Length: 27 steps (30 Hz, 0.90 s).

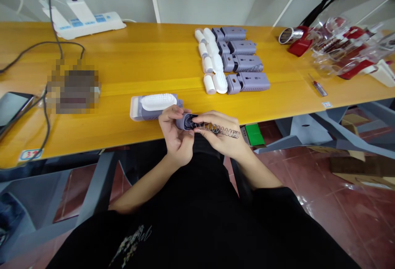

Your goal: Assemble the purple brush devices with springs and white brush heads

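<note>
My left hand is closed around a small purple-grey plastic cap, its dark hollow end turned to the right. My right hand pinches the left end of a long metal coil spring at the mouth of that cap. The spring's free end sticks out to the right across my right fingers. How far it reaches into the cap is hidden by my fingertips. Just behind my left hand, a purple-grey body lies on the table with a white bristled brush head on top.
Rows of purple-grey housings and white brush heads lie at the back centre. A screwdriver, a metal grater drum and red and clear plastic parts are at right. A power strip, cables and a phone occupy the left.
</note>
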### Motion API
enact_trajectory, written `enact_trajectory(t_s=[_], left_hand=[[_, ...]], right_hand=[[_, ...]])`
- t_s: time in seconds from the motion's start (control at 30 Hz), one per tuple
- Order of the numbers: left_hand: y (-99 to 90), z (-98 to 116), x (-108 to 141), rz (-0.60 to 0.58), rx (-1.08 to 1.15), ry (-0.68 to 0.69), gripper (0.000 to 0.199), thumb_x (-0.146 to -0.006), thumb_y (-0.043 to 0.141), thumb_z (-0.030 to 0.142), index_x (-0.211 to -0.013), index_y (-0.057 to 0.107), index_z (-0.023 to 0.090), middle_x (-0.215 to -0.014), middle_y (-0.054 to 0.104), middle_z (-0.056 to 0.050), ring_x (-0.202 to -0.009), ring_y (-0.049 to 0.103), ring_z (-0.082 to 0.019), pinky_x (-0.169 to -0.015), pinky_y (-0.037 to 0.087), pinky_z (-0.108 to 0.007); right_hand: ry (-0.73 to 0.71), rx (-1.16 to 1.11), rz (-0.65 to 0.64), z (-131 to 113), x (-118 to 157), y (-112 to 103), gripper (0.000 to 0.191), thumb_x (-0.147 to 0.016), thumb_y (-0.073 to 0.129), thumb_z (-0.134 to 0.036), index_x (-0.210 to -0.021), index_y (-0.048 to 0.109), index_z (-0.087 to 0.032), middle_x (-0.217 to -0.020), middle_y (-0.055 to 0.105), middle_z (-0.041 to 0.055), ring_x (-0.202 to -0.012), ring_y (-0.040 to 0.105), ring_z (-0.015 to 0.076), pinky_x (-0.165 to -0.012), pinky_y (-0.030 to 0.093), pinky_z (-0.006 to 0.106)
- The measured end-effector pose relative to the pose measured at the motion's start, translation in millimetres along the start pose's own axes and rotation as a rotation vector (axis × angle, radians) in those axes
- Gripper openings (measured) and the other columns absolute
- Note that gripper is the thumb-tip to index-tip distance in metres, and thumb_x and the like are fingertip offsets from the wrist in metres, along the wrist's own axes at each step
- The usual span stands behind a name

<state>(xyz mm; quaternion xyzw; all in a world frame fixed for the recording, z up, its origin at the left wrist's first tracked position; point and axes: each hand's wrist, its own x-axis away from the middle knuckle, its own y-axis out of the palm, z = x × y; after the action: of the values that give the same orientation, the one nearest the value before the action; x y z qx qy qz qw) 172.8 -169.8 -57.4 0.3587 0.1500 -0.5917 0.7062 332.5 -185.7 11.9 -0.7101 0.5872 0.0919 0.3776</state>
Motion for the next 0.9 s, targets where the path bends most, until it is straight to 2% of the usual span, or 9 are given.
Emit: enact_trajectory(t_s=[0.4, 0.9], left_hand=[[-3.2, -9, 0, -0.019, -0.011, 0.059, 0.045, -0.094, 0.085, 0.040, -0.129, 0.058, 0.034, -0.127, 0.051, -0.004, -0.118, 0.065, -0.026, -0.106, 0.061, -0.046], [-2.8, -12, 2, -0.017, 0.018, 0.070, 0.042, -0.096, 0.083, 0.037, -0.130, 0.058, 0.033, -0.127, 0.052, -0.004, -0.120, 0.066, -0.025, -0.107, 0.061, -0.043]], right_hand=[[-0.003, 0.051, -0.021, 0, -1, -1, 0.019, -0.108, 0.080, -0.021, -0.125, 0.085, -0.026, -0.119, 0.089, 0.0064, -0.107, 0.086, 0.0225, -0.100, 0.071, 0.040], [0.010, 0.016, -0.012, 2, -3, 1, 0.017, -0.107, 0.081, -0.020, -0.123, 0.086, -0.026, -0.119, 0.089, 0.0057, -0.108, 0.086, 0.0219, -0.101, 0.071, 0.040]])
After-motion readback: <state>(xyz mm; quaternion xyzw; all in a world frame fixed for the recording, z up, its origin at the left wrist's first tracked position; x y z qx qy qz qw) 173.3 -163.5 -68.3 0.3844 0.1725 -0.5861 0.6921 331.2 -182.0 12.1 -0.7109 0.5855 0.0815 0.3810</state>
